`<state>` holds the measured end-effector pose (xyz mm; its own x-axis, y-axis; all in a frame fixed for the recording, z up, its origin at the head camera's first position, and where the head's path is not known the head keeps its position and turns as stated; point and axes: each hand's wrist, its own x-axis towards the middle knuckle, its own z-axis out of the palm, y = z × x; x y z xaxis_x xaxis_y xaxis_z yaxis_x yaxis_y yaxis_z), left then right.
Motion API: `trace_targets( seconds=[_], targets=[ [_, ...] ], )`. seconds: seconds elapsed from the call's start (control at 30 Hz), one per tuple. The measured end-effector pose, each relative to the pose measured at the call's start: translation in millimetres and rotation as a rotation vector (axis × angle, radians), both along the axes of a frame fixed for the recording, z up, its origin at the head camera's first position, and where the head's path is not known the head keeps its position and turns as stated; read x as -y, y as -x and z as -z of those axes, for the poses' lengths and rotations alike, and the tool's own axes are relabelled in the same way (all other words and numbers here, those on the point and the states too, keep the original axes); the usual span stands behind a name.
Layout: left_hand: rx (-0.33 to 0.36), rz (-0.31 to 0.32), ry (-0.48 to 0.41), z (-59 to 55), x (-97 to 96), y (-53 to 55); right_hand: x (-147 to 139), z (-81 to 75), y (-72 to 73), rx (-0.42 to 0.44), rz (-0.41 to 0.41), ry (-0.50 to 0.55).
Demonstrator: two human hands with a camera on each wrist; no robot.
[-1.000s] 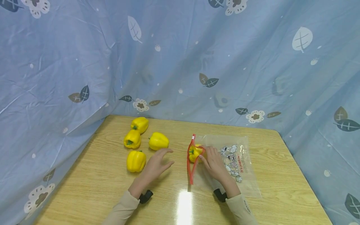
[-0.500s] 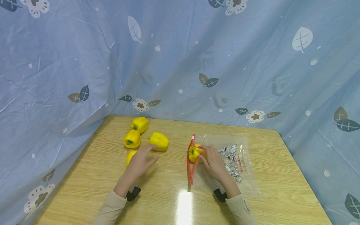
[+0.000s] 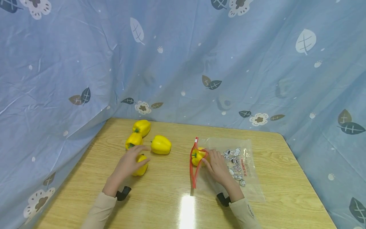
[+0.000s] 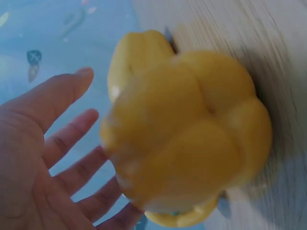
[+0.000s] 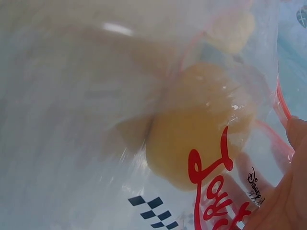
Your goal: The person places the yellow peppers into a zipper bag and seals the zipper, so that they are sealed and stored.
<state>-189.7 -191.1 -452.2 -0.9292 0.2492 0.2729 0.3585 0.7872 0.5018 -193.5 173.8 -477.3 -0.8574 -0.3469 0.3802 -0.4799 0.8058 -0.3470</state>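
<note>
Head view: your left hand at front pepper, fingers spread wide, contact unclear. Your right hand pinches clear bag by its gaping mouth; bagged pepper just inside. Loosen pinch: mouth could sag, pepper roll out. Clumsy left grasp could bump middle pepper, just behind, into far pepper. Loose pepper, farther back toward bag, may crowd your path.
</note>
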Motion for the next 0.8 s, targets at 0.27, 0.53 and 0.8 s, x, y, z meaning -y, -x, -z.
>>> trace_targets(
  seconds=[0.27, 0.53, 0.8],
  targets=[
    [0.135, 0.004, -0.024, 4.4, 18.0, 4.1, -0.1, 1.7, 0.3, -0.057, -0.012, 0.013],
    [0.259, 0.038, -0.084, 10.9, 30.3, 6.6, 0.0, 3.2, 0.7, -0.045, -0.001, 0.010],
    [0.291, 0.100, -0.033, 2.1, 36.4, 6.4, -0.6, 1.3, 0.6, -0.001, 0.009, 0.000]
  ],
)
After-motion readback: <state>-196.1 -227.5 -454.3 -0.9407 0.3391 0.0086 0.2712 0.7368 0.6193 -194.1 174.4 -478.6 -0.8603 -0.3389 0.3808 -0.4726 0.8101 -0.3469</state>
